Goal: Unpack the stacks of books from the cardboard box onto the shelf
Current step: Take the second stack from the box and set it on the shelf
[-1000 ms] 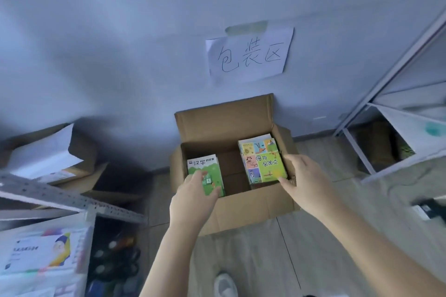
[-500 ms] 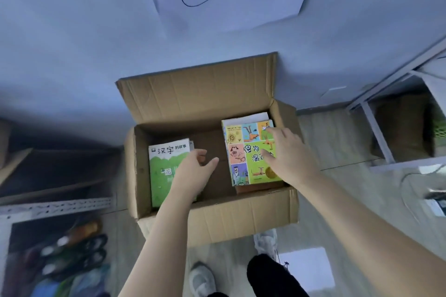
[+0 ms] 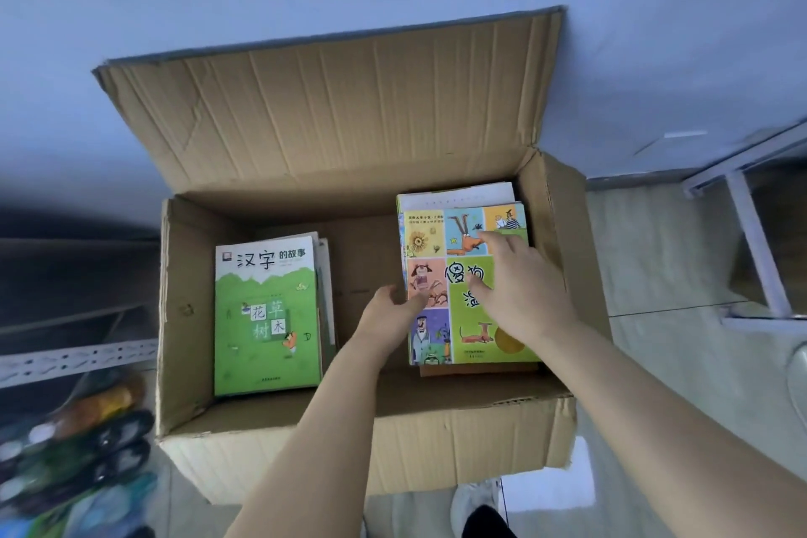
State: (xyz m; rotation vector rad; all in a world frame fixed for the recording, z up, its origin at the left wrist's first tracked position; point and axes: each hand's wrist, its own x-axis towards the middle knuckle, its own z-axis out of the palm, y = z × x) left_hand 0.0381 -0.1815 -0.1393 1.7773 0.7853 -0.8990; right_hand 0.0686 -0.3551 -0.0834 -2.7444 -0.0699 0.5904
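Observation:
An open cardboard box (image 3: 183,319) stands on the floor against the wall, its back flap raised. Inside on the left lies a stack topped by a green book (image 3: 266,315). On the right is a taller stack topped by a colourful picture book (image 3: 441,240). My right hand (image 3: 519,288) lies flat on that top cover, fingers spread. My left hand (image 3: 388,319) reaches into the gap between the stacks; its fingertips touch the left edge of the right stack.
A white metal shelf frame (image 3: 755,232) stands to the right of the box. A perforated metal rail (image 3: 74,363) and blurred coloured items (image 3: 78,454) are at the left. My shoe (image 3: 476,502) shows below the box on the pale floor.
The view has closed in on the box. My left hand left the green book and moved right to the edge of the right stack. My right hand stays on the picture book.

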